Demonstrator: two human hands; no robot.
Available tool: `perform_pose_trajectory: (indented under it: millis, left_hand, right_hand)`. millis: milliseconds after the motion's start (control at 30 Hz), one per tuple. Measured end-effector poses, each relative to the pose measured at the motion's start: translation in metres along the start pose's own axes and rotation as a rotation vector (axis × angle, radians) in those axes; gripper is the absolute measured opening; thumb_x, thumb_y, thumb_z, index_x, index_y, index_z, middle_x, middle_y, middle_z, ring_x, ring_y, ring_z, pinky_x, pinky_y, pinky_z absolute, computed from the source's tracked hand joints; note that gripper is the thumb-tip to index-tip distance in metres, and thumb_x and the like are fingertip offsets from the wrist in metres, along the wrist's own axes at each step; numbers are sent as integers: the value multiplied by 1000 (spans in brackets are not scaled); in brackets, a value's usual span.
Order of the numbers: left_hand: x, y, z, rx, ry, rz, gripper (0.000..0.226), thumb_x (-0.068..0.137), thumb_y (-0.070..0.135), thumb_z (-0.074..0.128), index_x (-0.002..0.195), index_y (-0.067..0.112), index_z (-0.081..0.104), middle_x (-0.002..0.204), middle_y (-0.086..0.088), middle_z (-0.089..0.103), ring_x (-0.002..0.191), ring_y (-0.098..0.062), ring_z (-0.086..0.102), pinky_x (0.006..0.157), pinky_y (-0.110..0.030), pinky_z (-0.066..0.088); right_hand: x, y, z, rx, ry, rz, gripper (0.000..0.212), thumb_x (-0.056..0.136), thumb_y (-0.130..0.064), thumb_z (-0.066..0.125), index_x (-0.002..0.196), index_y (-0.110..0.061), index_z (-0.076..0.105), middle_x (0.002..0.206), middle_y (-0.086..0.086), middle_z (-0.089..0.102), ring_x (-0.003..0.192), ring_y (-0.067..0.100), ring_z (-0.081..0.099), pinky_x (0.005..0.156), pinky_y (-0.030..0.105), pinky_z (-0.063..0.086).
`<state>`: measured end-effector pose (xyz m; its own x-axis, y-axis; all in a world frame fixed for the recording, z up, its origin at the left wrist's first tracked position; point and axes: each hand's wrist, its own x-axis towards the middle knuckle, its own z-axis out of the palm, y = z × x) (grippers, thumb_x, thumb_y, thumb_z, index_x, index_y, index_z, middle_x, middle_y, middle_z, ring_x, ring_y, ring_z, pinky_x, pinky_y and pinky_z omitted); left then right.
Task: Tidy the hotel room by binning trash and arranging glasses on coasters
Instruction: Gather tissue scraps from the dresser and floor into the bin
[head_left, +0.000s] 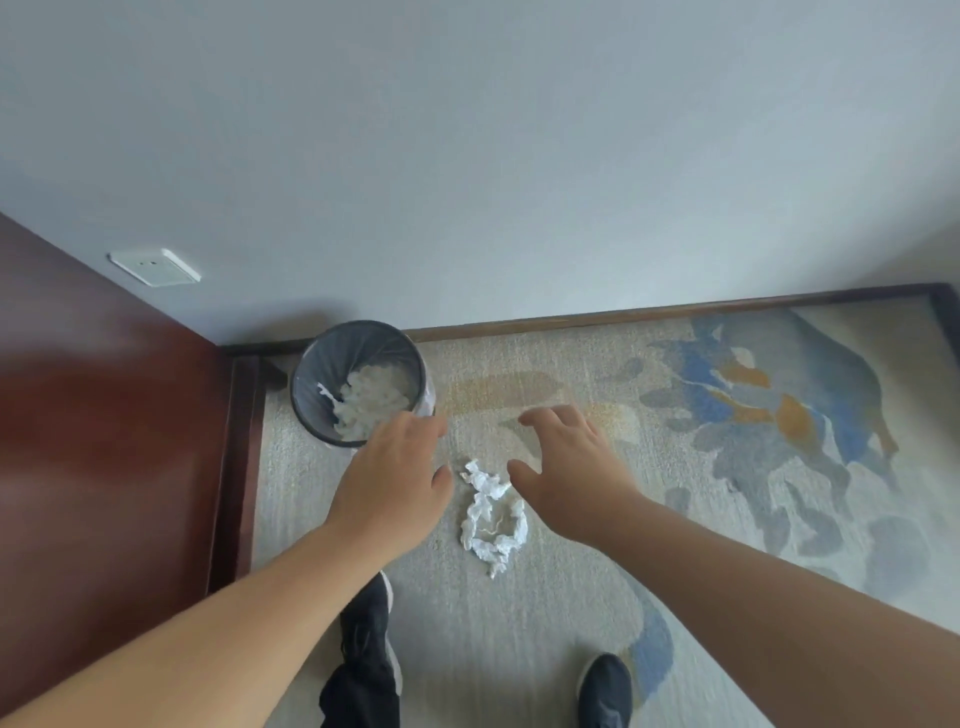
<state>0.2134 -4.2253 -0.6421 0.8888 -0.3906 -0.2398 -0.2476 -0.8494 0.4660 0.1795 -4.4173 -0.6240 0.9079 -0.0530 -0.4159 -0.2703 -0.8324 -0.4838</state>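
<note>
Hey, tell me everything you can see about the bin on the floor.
The bin is round, dark grey, with a thin liner folded over its rim. It stands upright on the carpet in the corner between wall and wood panel. White crumpled trash lies inside. The left hand overlaps its near rim; contact is unclear.

Crumpled white tissue (491, 519) on carpet, near lined bin (358, 382) holding paper.
</note>
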Motion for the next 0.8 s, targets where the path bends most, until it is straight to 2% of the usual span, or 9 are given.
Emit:
perform_pose_trajectory:
  millis: [100,233,367,500,700,800]
  left_hand:
    - [-17,25,29,0,7,-64,40,92,31,50,131,28,43,128,8,45,120,-11,42,84,-22,35]
    - [-35,46,62,-14,12,-111,42,92,31,51,133,28,42,132,7,45,125,-13,41,87,-22,35]
    - [-48,50,92,-3,-8,-136,40,93,32,50,132,28,42,130,7,45,122,-12,42,84,-21,34]
    - [-54,33,128,-9,-52,-117,38,93,30,50,130,27,42,126,8,45,118,-11,43,81,-21,34]
    - [-51,-15,192,-17,-100,-81,40,92,32,51,130,27,42,125,7,44,117,-12,43,80,-23,35]
    - [-43,-46,231,-26,-124,-72,39,92,33,52,129,27,42,125,7,44,115,-12,44,79,-25,36]
  right_hand:
    - [-19,38,3,-26,-34,-49,53,91,-43,52,139,-26,35,141,-6,34,128,15,35,91,25,33]
    - [-31,78,7,-38,-64,-72,54,91,-42,52,139,-26,35,142,-5,34,127,17,38,95,30,39]
    - [-38,103,27,-40,-76,-70,53,91,-42,51,139,-26,35,140,-3,35,125,18,38,93,30,39]
    - [-40,121,68,-32,-73,-61,49,92,-41,49,136,-25,37,137,-2,37,121,18,40,84,24,35]
    - [-26,143,150,-28,-100,3,52,91,-41,51,138,-26,36,138,-2,37,126,20,38,92,31,37]
    - [-10,156,198,-34,-107,28,52,90,-40,52,137,-26,37,137,-2,38,126,21,38,88,29,38]
